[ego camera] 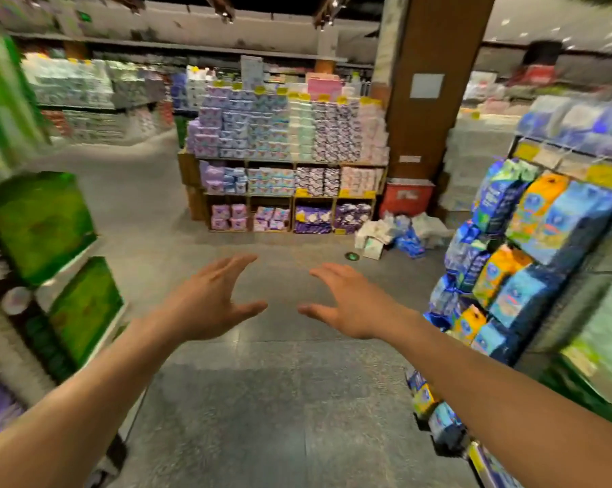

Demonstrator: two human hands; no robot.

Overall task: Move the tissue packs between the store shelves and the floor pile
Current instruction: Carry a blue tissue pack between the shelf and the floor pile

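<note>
A loose pile of tissue packs [398, 232], white and blue, lies on the grey floor beside a brown pillar, far ahead and to the right. Behind it stands a wooden shelf unit [290, 197] stacked with purple, blue, white and pink tissue packs. My left hand [211, 299] and my right hand [347, 301] are stretched out in front of me above the floor, palms facing each other, fingers spread and holding nothing. Both are well short of the pile.
A rack of blue and orange packs [523, 248] lines the right side. Green packs [40, 223] fill a shelf on the left. A red box [405, 199] sits at the foot of the pillar [427, 89]. Grey floor [273, 399] stretches between.
</note>
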